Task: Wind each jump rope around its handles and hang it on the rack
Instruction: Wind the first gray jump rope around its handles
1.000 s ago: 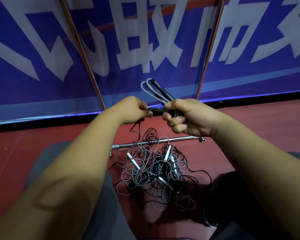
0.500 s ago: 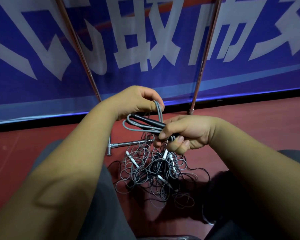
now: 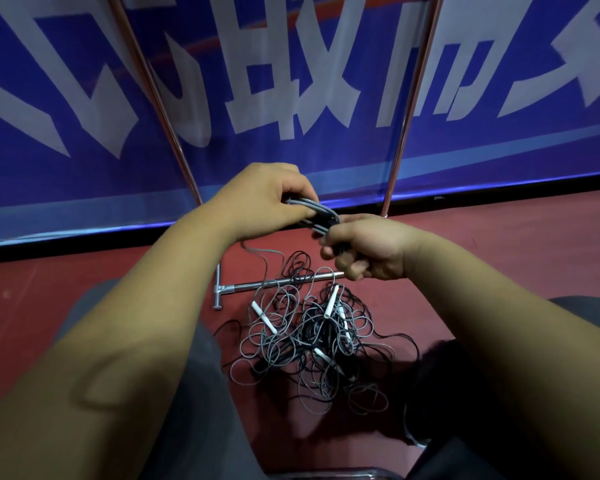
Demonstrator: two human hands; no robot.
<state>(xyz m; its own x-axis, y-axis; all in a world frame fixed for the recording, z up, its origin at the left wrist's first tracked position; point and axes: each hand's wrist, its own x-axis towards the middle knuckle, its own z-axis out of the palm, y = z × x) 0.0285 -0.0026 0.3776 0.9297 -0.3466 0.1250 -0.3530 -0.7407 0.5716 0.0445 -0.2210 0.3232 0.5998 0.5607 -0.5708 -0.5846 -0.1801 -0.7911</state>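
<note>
- I see the left hand (image 3: 267,199) and right hand (image 3: 368,247) both curled round the grey coiled jump rope (image 3: 317,216), held mid-air.
- Below, a tangled pile (image 3: 312,337) of thin cords with white handles overlaps the rack's chrome base bar (image 3: 257,285).

A tangled pile of ropes (image 3: 305,344) fills the middle of the floor (image 3: 499,258) and lies over the rack's base bar (image 3: 250,285). Behind, the left pole (image 3: 155,98) and right pole (image 3: 413,98) slant apart, with open room between.

Blue lettered banner (image 3: 84,157) behind dark red floor (image 3: 499,258).
</note>
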